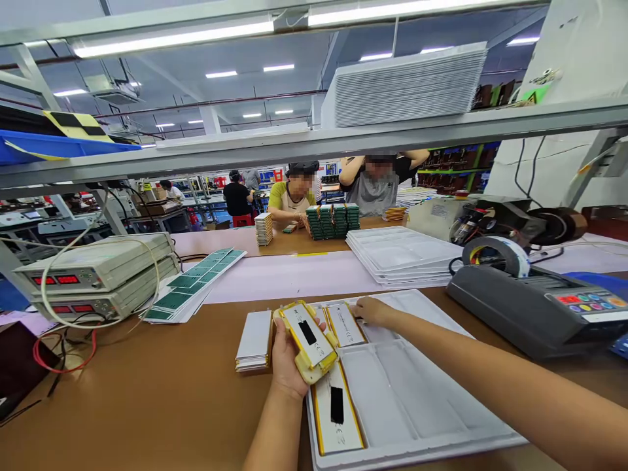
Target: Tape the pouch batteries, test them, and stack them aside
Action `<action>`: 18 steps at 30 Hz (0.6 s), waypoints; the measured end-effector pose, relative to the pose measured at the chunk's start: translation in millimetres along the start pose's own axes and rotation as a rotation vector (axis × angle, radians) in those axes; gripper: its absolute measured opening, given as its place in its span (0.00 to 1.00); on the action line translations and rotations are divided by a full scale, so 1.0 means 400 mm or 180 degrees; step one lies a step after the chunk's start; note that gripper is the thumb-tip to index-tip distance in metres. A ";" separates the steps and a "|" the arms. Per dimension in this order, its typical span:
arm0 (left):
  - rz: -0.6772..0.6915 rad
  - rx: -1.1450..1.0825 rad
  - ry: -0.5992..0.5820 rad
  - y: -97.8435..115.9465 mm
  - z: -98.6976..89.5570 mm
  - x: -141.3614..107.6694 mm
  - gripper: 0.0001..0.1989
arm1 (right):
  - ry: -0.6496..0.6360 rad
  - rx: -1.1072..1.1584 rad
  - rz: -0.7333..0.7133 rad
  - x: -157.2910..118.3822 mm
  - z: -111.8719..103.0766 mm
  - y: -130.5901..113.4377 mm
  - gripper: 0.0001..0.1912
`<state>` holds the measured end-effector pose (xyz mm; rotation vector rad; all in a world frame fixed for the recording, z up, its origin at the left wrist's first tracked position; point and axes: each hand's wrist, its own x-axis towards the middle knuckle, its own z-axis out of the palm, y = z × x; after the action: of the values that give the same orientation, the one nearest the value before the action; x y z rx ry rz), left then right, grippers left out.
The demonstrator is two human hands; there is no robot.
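Left hand (286, 360) grips battery (300, 322) in cream holder (312, 375) over left edge of tray (387, 392), brown benchtop (147, 399) stretching leftward; right hand (377, 312) beside far cell (346, 326), grip unclear.

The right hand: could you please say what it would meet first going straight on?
Probably the far yellow-edged pack in the tray; depth is unclear, and the right hand may be touching it.

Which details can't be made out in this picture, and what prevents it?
All in the head view:
Most fingers of the left hand: hidden behind the pale holder and held battery.
Whether the right hand grips anything: its own fingers cover it.
Held battery's fine print: too small.
Blue bin: cut off by the left edge.
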<state>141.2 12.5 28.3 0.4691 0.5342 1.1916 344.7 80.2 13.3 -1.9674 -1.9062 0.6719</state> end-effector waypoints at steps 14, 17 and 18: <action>-0.0173 -0.0179 -0.0147 -0.008 0.003 0.005 0.29 | -0.0024 0.0792 -0.0403 -0.068 -0.091 -0.169 0.13; -0.0052 -0.0214 -0.0248 -0.012 0.001 0.005 0.28 | -0.0250 0.0824 -0.0695 -0.101 -0.079 -0.226 0.10; -0.0002 -0.0235 -0.0267 -0.012 -0.001 0.004 0.28 | -0.0321 0.0804 -0.0750 -0.114 -0.069 -0.241 0.09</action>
<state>145.0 12.7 24.9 0.4536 0.4169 1.1817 278.4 43.3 93.0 -1.5545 -1.9607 0.9067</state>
